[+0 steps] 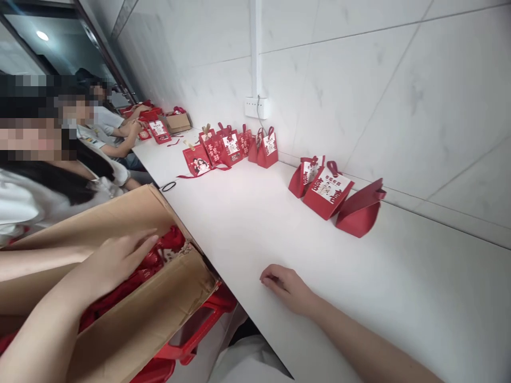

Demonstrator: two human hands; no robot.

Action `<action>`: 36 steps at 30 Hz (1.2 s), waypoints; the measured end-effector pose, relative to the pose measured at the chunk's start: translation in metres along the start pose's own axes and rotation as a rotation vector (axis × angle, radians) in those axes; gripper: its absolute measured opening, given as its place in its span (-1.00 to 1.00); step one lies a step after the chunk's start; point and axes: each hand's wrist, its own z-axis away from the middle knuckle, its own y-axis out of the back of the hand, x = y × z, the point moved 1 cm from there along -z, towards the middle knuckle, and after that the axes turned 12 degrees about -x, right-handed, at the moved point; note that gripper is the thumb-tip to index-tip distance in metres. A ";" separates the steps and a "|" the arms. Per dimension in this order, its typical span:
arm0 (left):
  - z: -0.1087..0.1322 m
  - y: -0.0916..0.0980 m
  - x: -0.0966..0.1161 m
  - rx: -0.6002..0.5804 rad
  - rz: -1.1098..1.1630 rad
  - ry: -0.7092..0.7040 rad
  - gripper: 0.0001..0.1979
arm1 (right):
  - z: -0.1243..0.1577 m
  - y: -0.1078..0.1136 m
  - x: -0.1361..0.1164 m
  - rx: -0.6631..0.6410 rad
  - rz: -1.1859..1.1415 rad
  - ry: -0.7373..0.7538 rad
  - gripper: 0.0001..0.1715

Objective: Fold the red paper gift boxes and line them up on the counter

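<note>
My left hand (115, 260) reaches over the cardboard box (131, 330) at the lower left, its fingers stretched out above red gift bags (159, 250) with ribbons. I see nothing held in it. Another forearm (43, 260), apparently a co-worker's, passes behind it. On the white table (247, 223), my right hand (289, 287) rests with its fingers loosely curled in and nothing visible in them. Beyond that hand, a red gift bag with a white printed label (327, 186) leans between a plain-sided red bag (359, 210) and another labelled red bag (305, 175).
More red bags (231, 149) stand farther along the wall. A black ring-shaped thing (168, 186) lies by the table edge. Several people sit at the left. A red plastic stool (191, 330) is under the box. A small carton (178, 122) stands far back.
</note>
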 end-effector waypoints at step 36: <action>-0.139 -0.213 0.234 -0.619 0.669 -0.984 -0.25 | 0.071 0.213 -0.062 0.245 0.279 -0.162 -0.69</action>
